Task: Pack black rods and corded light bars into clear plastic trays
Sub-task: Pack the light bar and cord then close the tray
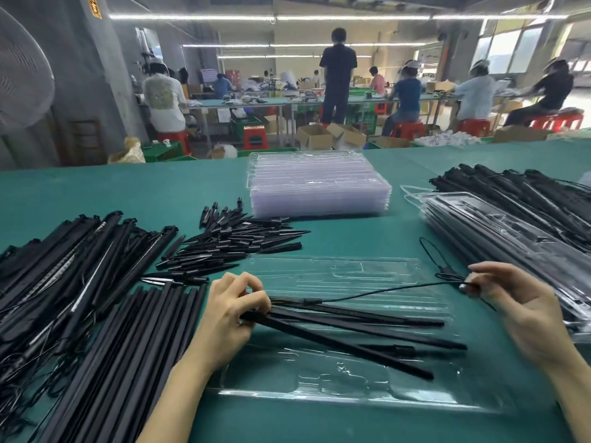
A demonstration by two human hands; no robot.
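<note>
A clear plastic tray [319, 383] lies open on the green table in front of me. Over it, my left hand [232, 310] grips the left ends of a few black rods and light bars [358, 330], which fan out to the right across the tray. A thin black cord [380, 290] runs from that bundle to my right hand [508, 302], which pinches the cord near its looped, tied end [430, 255].
Black rods [124, 340] and corded light bars [54, 260] are piled at the left. Short black spikes [233, 241] lie behind them. A stack of empty clear trays [319, 190] stands at the back; packed trays [499, 231] and more bars [518, 187] are on the right.
</note>
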